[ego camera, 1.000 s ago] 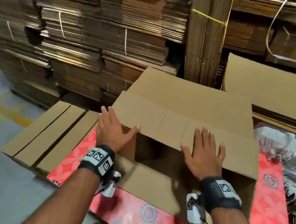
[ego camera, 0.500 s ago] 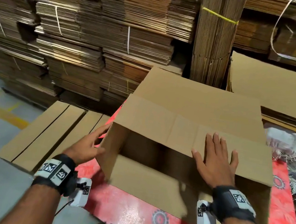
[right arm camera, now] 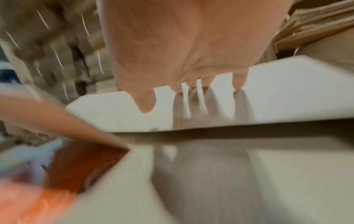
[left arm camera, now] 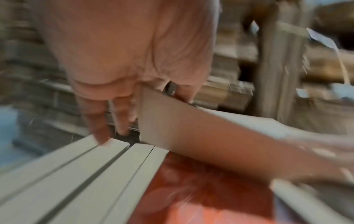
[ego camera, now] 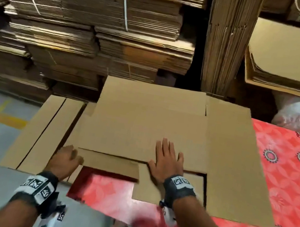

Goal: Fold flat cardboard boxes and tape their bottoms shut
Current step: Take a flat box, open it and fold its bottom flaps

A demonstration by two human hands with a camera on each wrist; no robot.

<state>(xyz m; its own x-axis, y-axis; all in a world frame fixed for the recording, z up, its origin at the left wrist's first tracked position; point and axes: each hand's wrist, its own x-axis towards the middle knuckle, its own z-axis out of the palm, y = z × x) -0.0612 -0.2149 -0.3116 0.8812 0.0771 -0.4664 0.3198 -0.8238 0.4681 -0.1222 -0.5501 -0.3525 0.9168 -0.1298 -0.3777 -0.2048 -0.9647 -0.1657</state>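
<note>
**Box on desk, both hands at its near edge**

Head view: the cardboard box point(ego camera: 143, 128) lies at the centre of the frame on the red patterned desk point(ego camera: 288, 174), its broad top panel facing the camera. The right hand point(ego camera: 169, 161) rests palm down on that panel just above its near edge, fingers straight and spread, grasping nothing. The left hand point(ego camera: 65, 159) sits at the box's lower-left corner, where a narrow flap point(ego camera: 107, 163) runs rightward beneath the main panel. From this view the left fingers are hidden behind the back of the hand. A further flap point(ego camera: 151, 188) lies below the right wrist, with the red desk showing through the gap beside it.

Left wrist view, blurred: the left hand point(left arm camera: 134, 60) has its thumb on one face of the flap's point(left arm camera: 191, 130) end and its fingers point(left arm camera: 122, 115) on the other, so it holds the flap. Flat cardboard strips point(left arm camera: 76, 174) lie in the lower left of the frame, the fingertips close above them; contact cannot be judged.

Right wrist view, blurred: the right hand point(right arm camera: 182, 53) presses the pale panel point(right arm camera: 268, 98) with extended fingers point(right arm camera: 239, 81), a detail consistent with the head view. The dark gap under the panel's edge appears here only.

Bundled flat cardboard stacks point(ego camera: 93, 16) fill the upper frame in the head view.
</note>
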